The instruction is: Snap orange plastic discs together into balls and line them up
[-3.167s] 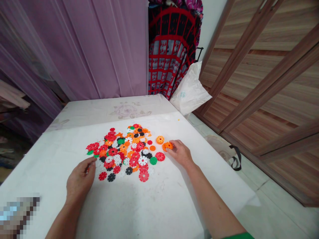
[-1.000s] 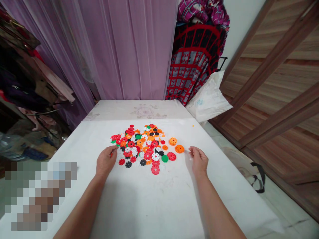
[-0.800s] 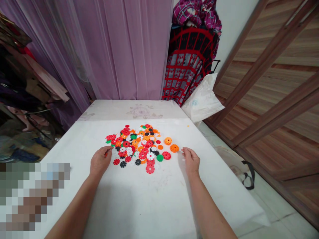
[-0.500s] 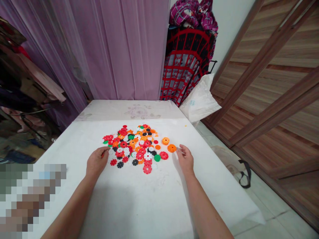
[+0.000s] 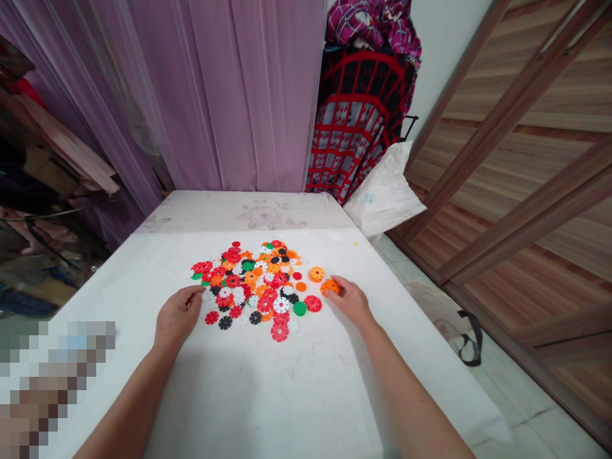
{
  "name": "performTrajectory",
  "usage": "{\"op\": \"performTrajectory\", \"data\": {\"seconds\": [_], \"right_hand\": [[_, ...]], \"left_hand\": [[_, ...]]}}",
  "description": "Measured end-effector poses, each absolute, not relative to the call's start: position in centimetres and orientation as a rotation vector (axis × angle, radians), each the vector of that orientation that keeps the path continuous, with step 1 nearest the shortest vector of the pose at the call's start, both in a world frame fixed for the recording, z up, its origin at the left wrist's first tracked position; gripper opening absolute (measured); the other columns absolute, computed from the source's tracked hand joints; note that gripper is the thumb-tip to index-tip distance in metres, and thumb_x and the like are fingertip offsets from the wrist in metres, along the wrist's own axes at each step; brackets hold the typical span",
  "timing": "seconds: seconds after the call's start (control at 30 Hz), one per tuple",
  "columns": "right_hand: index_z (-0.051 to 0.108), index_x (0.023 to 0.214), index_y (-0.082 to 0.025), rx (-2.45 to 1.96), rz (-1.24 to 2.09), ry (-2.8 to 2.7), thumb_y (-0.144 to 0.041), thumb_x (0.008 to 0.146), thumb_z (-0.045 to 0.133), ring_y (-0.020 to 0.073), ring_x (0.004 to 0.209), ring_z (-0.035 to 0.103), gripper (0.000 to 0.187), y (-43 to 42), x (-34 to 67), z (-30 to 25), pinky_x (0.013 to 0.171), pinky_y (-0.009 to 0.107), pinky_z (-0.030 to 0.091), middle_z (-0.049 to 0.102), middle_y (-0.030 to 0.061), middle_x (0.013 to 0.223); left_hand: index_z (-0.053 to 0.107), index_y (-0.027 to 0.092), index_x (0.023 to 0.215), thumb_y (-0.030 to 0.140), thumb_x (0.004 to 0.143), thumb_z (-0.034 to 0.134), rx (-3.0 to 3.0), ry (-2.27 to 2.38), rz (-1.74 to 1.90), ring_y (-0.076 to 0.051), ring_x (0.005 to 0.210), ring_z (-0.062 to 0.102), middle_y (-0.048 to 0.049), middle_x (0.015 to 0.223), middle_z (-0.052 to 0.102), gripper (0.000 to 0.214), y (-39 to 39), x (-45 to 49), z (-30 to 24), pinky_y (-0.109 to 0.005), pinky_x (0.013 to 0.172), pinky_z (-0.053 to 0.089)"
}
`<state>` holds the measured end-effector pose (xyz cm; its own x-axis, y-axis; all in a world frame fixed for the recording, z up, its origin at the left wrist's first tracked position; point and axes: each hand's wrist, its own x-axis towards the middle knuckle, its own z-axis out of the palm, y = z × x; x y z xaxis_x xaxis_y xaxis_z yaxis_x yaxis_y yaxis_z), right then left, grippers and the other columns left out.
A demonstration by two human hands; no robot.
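Observation:
A loose heap of notched plastic discs (image 5: 248, 266) in red, orange, white, black and green lies on the white-covered table (image 5: 287, 395). My right hand (image 5: 351, 299), at the heap's right side, has its thumb and fingers closed on the edge of an orange notched disc (image 5: 329, 287), which looks slightly tilted. Just behind that piece lies a lighter orange disc (image 5: 316, 274). At the left edge of the heap, my left hand (image 5: 178, 315) is closed in a pinch; what its fingertips hold, if anything, is too small to tell.
A red disc (image 5: 313, 303) and a green disc (image 5: 299, 309) lie in front of the right hand. Beyond the table hangs a purple curtain (image 5: 239, 95). A white bag (image 5: 382, 191) stands by the far right corner, and a wooden wardrobe (image 5: 526, 191) is farther right.
My right hand has moved slightly left and closed its fingers on the orange disc, which has tilted. My left hand has shifted a little left and nearer to me, still pinched.

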<state>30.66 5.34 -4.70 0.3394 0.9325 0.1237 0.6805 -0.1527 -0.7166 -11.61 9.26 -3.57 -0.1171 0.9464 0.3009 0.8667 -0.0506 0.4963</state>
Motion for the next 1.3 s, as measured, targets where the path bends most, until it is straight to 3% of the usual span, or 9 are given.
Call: {"op": "performTrajectory", "data": {"seconds": [0.2,0.43,0.53,0.7,0.8,0.93,1.13,1.3], "right_hand": [[0.074,0.104,-0.019,-1.663,0.81,-1.147,-0.042,0.062,0.075,0.0243,0.096,0.068,0.047,5.9,32.5,-5.2,0.095,0.042,0.051,0.076,0.0069,0.104],[0.075,0.098,-0.02,-1.575,0.858,-0.988,-0.047,0.056,0.082,0.0253,0.095,0.069,0.05,6.0,32.3,-5.1,0.095,0.043,0.051,0.077,0.0067,0.1],[0.075,0.098,-0.019,-1.519,0.867,-0.911,-0.05,0.055,0.083,0.0267,0.1,0.068,0.053,5.8,32.1,-4.9,0.096,0.043,0.05,0.076,0.0078,0.103],[0.075,0.102,-0.019,-1.45,0.859,-0.884,-0.052,0.058,0.082,0.0265,0.1,0.067,0.055,5.3,32.6,-4.7,0.09,0.042,0.053,0.075,0.0083,0.106],[0.074,0.105,-0.019,-1.546,0.766,-0.986,-0.049,0.062,0.078,0.0263,0.097,0.067,0.053,4.8,33.3,-4.6,0.086,0.041,0.054,0.075,0.0084,0.106],[0.073,0.111,-0.022,-1.755,0.492,-1.331,-0.04,0.068,0.071,0.025,0.097,0.066,0.046,3.0,33.3,-4.4,0.091,0.042,0.052,0.073,0.0077,0.111],[0.071,0.11,-0.026,-1.695,0.323,-1.638,-0.035,0.078,0.062,0.0225,0.099,0.066,0.034,0.7,30.9,-4.4,0.093,0.037,0.051,0.073,0.0057,0.109],[0.069,0.107,-0.024,-1.727,0.252,-1.621,-0.032,0.078,0.062,0.0227,0.102,0.065,0.03,0.6,30.7,-5.1,0.095,0.038,0.051,0.072,0.0064,0.11]], "left_hand": [[0.073,0.023,0.096,0.039,0.083,0.044,2.016,2.056,0.888,-0.02,0.087,0.068,-0.0042,0.099,0.075,0.036,9.4,-11.8,-3.8,-0.029,0.079,0.053],[0.073,0.024,0.093,0.038,0.084,0.047,2.047,2.023,0.955,-0.02,0.083,0.068,-0.0035,0.095,0.075,0.031,9.4,-12.3,-3.8,-0.03,0.074,0.054],[0.07,0.023,0.1,0.035,0.087,0.048,2.148,1.989,1.15,-0.021,0.087,0.068,-0.0051,0.1,0.074,0.028,8.9,-12.0,-3.5,-0.033,0.079,0.054],[0.07,0.024,0.101,0.027,0.087,0.055,2.626,1.37,1.319,-0.021,0.093,0.067,-0.0055,0.099,0.074,0.02,7.8,-4.8,-1.5,-0.037,0.09,0.052],[0.071,0.031,0.099,0.029,0.09,0.052,2.752,1.052,1.02,-0.02,0.095,0.067,-0.0017,0.1,0.074,0.021,8.0,1.8,0.2,-0.038,0.093,0.052],[0.072,0.034,0.098,0.034,0.093,0.046,2.638,1.15,0.75,-0.02,0.097,0.068,-0.0008,0.102,0.075,0.027,9.6,5.4,1.3,-0.036,0.093,0.053],[0.073,0.022,0.097,0.037,0.092,0.046,2.528,1.511,0.897,-0.024,0.092,0.069,-0.0074,0.098,0.075,0.032,10.9,-0.1,-1.1,-0.039,0.089,0.054],[0.072,0.021,0.1,0.042,0.089,0.043,2.5,1.599,0.935,-0.025,0.095,0.068,-0.0093,0.1,0.075,0.037,10.6,-3.8,-2.5,-0.039,0.09,0.052]]}}
